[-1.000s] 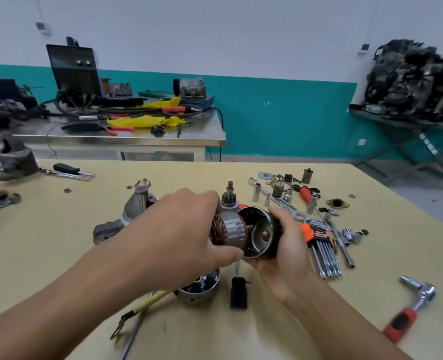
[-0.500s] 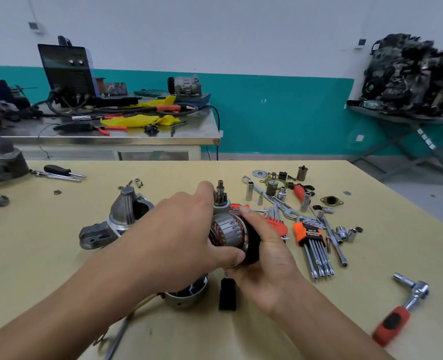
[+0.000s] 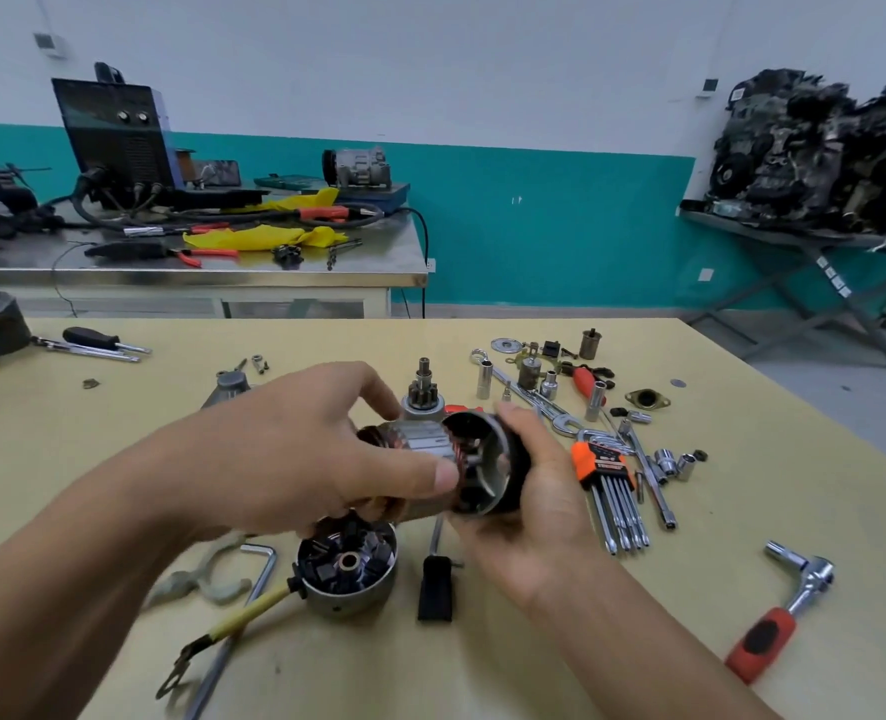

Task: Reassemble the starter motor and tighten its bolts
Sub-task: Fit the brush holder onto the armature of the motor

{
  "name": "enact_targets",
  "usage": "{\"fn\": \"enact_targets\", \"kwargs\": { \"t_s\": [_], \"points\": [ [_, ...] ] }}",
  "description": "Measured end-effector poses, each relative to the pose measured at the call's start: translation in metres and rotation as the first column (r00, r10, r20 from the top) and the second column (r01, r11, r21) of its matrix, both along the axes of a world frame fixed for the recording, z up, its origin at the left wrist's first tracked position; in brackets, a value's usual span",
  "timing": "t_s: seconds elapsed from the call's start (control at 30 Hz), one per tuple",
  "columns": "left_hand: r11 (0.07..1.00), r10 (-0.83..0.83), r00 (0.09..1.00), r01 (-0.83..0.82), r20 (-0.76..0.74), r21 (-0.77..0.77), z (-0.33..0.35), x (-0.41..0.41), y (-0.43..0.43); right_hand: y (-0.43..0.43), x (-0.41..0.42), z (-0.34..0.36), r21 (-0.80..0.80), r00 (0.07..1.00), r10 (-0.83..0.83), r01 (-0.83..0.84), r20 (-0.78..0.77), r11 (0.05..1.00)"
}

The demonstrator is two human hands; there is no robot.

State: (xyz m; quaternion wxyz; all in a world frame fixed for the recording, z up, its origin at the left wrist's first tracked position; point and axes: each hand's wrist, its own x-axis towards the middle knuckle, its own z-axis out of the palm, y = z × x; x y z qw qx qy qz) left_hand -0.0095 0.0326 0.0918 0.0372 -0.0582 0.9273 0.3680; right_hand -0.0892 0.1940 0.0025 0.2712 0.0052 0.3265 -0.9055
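Armature (image 3: 420, 440) is in the air over the near middle of the table (image 3: 742, 459), lying roughly level between both hands. Left hand (image 3: 295, 459) grips its winding end, fingers (image 3: 430, 478) curled round it. Right hand (image 3: 539, 511) cups the field housing (image 3: 487, 467), with its fingers wrapped round the black shell.

Change: half a second ago the housing was pushed over the armature and its mouth was hidden behind the right hand. Now the mouth is open towards the camera again and only the armature's near end sits at it. That's about where they stood a second ago. The frame is motion-blurred, so I can't tell how far the end is inside the bore, if at all.

My read: that insertion didn't seat. It's been backed off to line up again, so this step is not done. The two need to be square to each other before the next push.

Still loose on the table:
- brush end cap (image 3: 347, 569) just below the hands
- drive pinion (image 3: 423, 387) upright just behind them
- nose casting (image 3: 230, 383) behind the left wrist

So bolt tightening is well off. Hex key set (image 3: 604, 465) lies just right of the right hand, and the ratchet (image 3: 784, 610) is further out, untouched.
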Motion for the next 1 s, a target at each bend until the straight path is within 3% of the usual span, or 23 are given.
{"fn": "enact_targets", "kwargs": {
  "t_s": [0.1, 0.27, 0.43, 0.6, 0.77, 0.9, 1.0],
  "points": [
    [0.995, -0.027, 0.999, 0.025, 0.024, 0.098, -0.005, 0.005, -0.002, 0.006, -0.006, 0.003, -0.053, 0.998, -0.066, 0.066, 0.013, 0.996],
    [0.997, 0.045, 0.994, -0.051, -0.103, -0.050, -0.022, -0.009, 0.013, -0.002, 0.000, -0.001, -0.008, 0.999, -0.012, 0.012, -0.050, 1.000],
    [0.995, 0.039, 0.984, -0.054, -0.174, -0.082, -0.031, -0.013, 0.025, -0.005, 0.004, -0.006, -0.013, 0.998, 0.015, -0.016, -0.062, 1.000],
    [0.947, 0.048, 0.930, -0.159, -0.364, -0.280, -0.039, -0.012, 0.039, -0.008, 0.006, -0.008, -0.038, 0.999, 0.013, -0.015, -0.047, 0.999],
    [0.829, -0.076, 0.821, -0.263, -0.566, -0.493, -0.051, -0.013, 0.050, -0.005, 0.006, -0.009, -0.036, 1.000, 0.016, -0.015, 0.018, 0.999],
    [0.824, -0.066, 0.765, -0.320, -0.640, -0.468, -0.055, -0.018, 0.051, -0.005, 0.006, -0.007, -0.057, 0.999, 0.029, -0.026, 0.041, 0.998],
    [0.876, -0.046, 0.749, -0.288, -0.661, -0.386, -0.058, -0.026, 0.047, -0.003, 0.003, -0.005, -0.069, 0.999, -0.027, 0.029, 0.030, 0.997]
  ]
}}
